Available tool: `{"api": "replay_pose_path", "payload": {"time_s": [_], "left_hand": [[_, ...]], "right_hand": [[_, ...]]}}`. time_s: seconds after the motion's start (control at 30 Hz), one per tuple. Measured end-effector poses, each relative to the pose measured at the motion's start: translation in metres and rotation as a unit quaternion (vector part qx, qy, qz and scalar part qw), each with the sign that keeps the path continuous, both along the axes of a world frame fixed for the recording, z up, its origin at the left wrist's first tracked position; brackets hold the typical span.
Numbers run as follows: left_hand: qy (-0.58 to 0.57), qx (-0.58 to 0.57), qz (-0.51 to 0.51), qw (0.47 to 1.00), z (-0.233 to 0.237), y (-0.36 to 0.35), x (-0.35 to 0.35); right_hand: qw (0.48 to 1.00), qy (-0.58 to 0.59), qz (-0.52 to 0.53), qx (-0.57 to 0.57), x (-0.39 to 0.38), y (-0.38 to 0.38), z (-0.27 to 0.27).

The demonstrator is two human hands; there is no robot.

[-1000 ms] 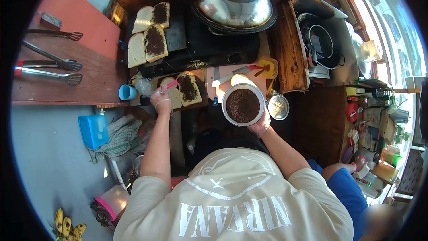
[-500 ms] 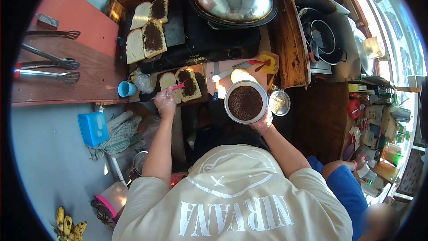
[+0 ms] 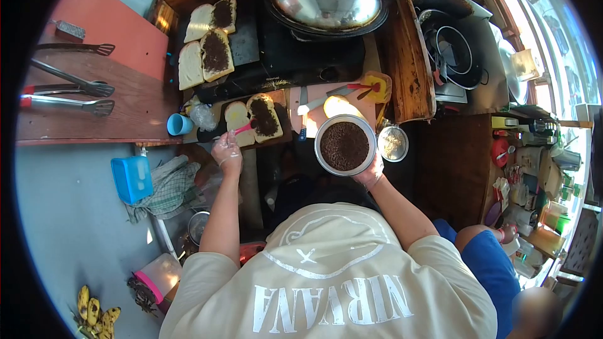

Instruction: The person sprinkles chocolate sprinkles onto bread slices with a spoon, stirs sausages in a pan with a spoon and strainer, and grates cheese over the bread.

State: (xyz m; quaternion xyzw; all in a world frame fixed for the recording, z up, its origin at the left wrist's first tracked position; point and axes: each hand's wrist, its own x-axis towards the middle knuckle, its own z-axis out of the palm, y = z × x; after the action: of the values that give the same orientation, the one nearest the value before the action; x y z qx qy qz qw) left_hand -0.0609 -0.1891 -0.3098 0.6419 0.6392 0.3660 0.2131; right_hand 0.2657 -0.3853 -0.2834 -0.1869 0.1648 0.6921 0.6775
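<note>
My left hand (image 3: 227, 150), in a clear glove, is closed on the handle of a pink spoon (image 3: 242, 129). The spoon's head lies over a bread slice covered in chocolate sprinkles (image 3: 266, 118). Beside that slice is a paler one (image 3: 237, 116) with a yellowish smear; both rest on a board at the counter's front. My right hand (image 3: 372, 172), also gloved, grips a round tub (image 3: 319, 158) from its right and underside. Dark chocolate sprinkles (image 3: 344, 145) fill much of the tub. Most of the right fingers are hidden beneath it.
Two more pairs of bread slices (image 3: 204, 47) lie on a dark griddle plate. A lidded pan (image 3: 326, 0) stands on the stove. Near the tub are a knife (image 3: 303, 113), a spatula (image 3: 320, 103) and a bowl of pale crumbs (image 3: 394, 144). Another person's leg (image 3: 490, 270) is at right.
My left hand has drawn slightly back and left, and the pink spoon's head has shifted toward the sprinkled slice's left edge. The tub has moved barely leftward.
</note>
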Motion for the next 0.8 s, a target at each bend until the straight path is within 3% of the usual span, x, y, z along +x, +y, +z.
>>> {"api": "replay_pose_path", "payload": {"time_s": [0.27, 0.37, 0.43, 0.5, 0.6, 0.73, 0.8], "left_hand": [[0.067, 0.058, 0.018, 0.996, 0.0, 0.021, 0.004], [0.063, 0.029, 0.013, 0.998, -0.006, 0.013, -0.004], [-0.017, -0.057, 0.025, 0.998, -0.005, 0.005, 0.001], [-0.009, -0.06, 0.009, 0.998, -0.006, 0.008, 0.009], [-0.003, -0.016, -0.028, 0.999, -0.013, 0.027, 0.019], [-0.007, -0.063, -0.02, 0.998, -0.029, 0.051, 0.013], [-0.185, -0.171, 0.059, 0.966, -0.032, 0.056, 0.005]], "right_hand": [[1.0, 0.011, 0.008, 0.014, 0.0, -0.008, -0.002], [1.0, 0.018, 0.001, 0.023, -0.001, -0.012, -0.012], [1.0, 0.012, -0.011, 0.014, -0.002, -0.011, -0.014], [0.998, -0.014, -0.015, 0.055, -0.006, -0.012, -0.015], [0.999, 0.015, -0.043, 0.012, -0.011, -0.005, -0.017], [0.999, 0.003, -0.042, 0.018, -0.018, 0.005, -0.016], [0.998, -0.015, -0.052, 0.008, -0.023, 0.012, -0.022]]}}
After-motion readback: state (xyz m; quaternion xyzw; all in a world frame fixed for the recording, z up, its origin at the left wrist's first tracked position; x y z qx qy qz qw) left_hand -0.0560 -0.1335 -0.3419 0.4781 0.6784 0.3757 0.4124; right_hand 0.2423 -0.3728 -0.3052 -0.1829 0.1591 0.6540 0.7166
